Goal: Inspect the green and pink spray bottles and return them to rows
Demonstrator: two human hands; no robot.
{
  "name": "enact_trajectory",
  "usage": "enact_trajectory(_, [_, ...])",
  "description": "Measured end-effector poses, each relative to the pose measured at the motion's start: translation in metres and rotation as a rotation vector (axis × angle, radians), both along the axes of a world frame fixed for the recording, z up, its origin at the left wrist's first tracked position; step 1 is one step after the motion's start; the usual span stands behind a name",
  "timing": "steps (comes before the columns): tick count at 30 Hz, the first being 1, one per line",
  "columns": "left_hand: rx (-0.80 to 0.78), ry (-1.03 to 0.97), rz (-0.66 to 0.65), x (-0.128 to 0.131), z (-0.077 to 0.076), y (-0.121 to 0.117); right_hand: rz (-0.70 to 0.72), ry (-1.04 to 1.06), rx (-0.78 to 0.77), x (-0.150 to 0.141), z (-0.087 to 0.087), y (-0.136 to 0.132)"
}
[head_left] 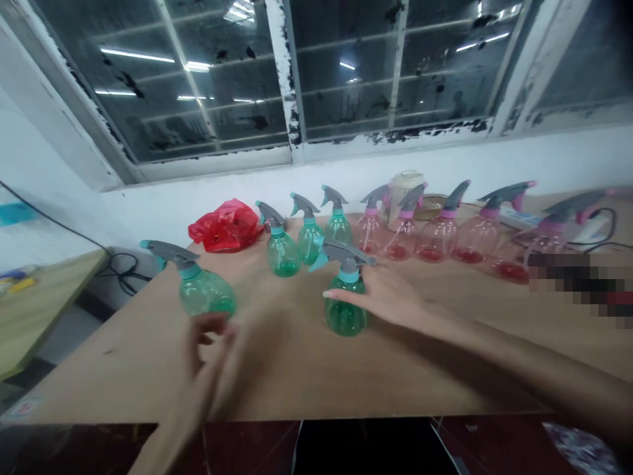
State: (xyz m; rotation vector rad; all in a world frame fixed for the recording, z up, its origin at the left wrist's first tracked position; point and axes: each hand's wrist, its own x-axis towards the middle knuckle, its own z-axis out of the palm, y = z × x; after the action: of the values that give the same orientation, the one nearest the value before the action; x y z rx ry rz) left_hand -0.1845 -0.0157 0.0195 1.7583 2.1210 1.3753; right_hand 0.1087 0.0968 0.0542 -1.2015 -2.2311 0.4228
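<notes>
- I seemed to be positioning the near green spray bottle (346,320), upright mid-worktop (277,389), near of three green spray bottles (283,256); the next move, I judged, called for a steady grip.
- My right hand (390,293) came in from the right, wrapped around that bottle, thumb across its near side, other fingers mostly hidden.
- My left hand (210,346) was loosely curled beside the left green bottle (204,292); through blur, I couldn't tell whether it pinched anything.
</notes>
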Motion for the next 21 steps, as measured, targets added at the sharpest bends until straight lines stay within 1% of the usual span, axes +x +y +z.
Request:
enact_trajectory(3, [-0.217, 0.053, -0.335, 0.059, -0.009, 0.018, 0.008, -0.003, 0.016, 0.006, 0.002, -0.008])
enact_trajectory(4, [-0.251, 0.036, -0.409, 0.078, -0.01, 0.027, -0.002, -0.005, 0.014, 0.007, 0.003, -0.01])
enact_trajectory(5, [-0.255, 0.029, -0.473, 0.094, -0.012, 0.036, -0.017, -0.005, 0.008, 0.009, 0.004, -0.013])
enact_trajectory(6, [-0.237, 0.043, -0.506, 0.108, -0.012, 0.045, -0.034, -0.003, -0.003, 0.011, 0.005, -0.015])
enact_trajectory(8, [-0.262, 0.039, -0.591, 0.127, -0.013, 0.059, -0.071, 0.01, -0.032, 0.017, 0.007, -0.017])
enact_trajectory(10, [-0.315, -0.009, -0.673, 0.137, -0.012, 0.068, -0.101, 0.04, -0.073, 0.025, 0.008, -0.014])
enact_trajectory(12, [-0.347, -0.047, -0.702, 0.141, -0.011, 0.074, -0.089, 0.105, -0.133, 0.034, 0.008, -0.006])
enact_trajectory(15, [-0.346, -0.048, -0.707, 0.14, -0.01, 0.081, 0.039, 0.275, -0.302, 0.041, 0.007, 0.011])
enact_trajectory(17, [-0.355, -0.048, -0.748, 0.14, -0.008, 0.086, 0.138, 0.423, -0.418, 0.041, 0.003, 0.023])
enact_trajectory(19, [-0.367, -0.067, -0.798, 0.139, -0.006, 0.091, 0.203, 0.578, -0.484, 0.035, -0.003, 0.034])
enact_trajectory(21, [-0.371, -0.087, -0.833, 0.139, -0.005, 0.095, 0.231, 0.716, -0.517, 0.026, -0.012, 0.042])
